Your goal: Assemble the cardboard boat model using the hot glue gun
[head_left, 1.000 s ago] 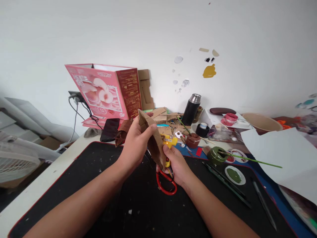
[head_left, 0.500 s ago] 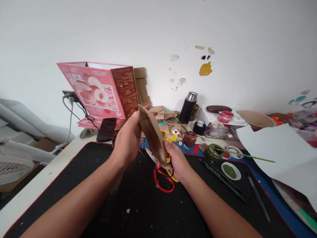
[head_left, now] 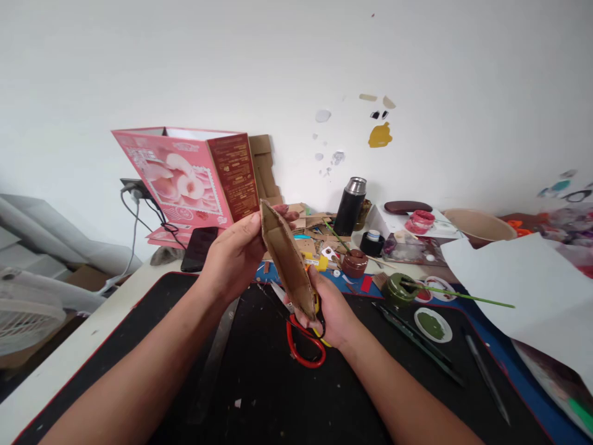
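Observation:
Between my hands is a narrow brown cardboard piece [head_left: 286, 256], hollow like a shallow tray and tilted, its inner side facing me. My left hand [head_left: 238, 250] grips its upper end, thumb in front and fingers behind. The lower end is pinched by my right hand [head_left: 327, 306]. Under that end, red-handled scissors [head_left: 306, 358] lie on the black mat [head_left: 278, 408]. A yellow tool, partly hidden by my right hand, sits beside them. To the left a metal ruler [head_left: 213, 358] lies flat, partly behind my left forearm.
Cardboard scraps, a black thermos [head_left: 351, 207], a brown paint jar [head_left: 355, 264] and a green paint jar [head_left: 399, 288] with a brush stand behind. Pens [head_left: 417, 340] and a green palette dish [head_left: 433, 324] lie right. A pink box [head_left: 185, 179] and phone [head_left: 199, 247] are left.
The cardboard piece has turned so more of its hollow inner side shows. My left fingers have spread somewhat behind its top end. The view has tipped slightly upward.

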`<state>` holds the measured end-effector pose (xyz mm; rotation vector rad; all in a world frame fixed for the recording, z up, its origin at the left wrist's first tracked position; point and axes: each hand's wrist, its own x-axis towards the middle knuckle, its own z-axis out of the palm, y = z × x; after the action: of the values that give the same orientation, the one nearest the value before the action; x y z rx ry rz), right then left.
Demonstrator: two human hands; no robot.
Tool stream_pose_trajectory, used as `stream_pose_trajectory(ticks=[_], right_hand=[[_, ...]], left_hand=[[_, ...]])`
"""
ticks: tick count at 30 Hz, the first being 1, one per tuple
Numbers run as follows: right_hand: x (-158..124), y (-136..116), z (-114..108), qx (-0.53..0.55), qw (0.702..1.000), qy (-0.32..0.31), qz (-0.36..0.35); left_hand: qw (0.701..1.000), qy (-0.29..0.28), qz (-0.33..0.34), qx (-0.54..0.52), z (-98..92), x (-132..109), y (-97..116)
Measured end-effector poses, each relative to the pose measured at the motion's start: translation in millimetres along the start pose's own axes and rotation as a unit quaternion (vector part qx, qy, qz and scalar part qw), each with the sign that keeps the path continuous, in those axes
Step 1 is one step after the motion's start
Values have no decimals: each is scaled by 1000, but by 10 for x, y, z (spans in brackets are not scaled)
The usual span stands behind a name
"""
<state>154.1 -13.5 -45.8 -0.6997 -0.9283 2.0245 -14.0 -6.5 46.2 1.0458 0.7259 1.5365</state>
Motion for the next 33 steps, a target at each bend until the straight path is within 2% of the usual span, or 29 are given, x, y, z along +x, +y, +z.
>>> stream_pose_trajectory(ticks=[8,20,26,30,32,33], right_hand=[[-12,-12,2,20,999,-33,9],[4,29,-3,19,998,-59,21],[30,141,-2,-18,999,-28,26],[45,156,-22,-48,999,0,-6],[47,111,-35,-57,998,21,-34],[48,77,-42,-59,996,37,-51]], left_hand=[[1000,1,21,16,42,28,-7],[1000,9,0,-20,46,57,-78],[1000,14,-11,-17,100,-8,-23],[998,32,36,38,60,-57,93],[986,56,92,125,12,-64,161],[971,67,128,190,-13,-63,192]])
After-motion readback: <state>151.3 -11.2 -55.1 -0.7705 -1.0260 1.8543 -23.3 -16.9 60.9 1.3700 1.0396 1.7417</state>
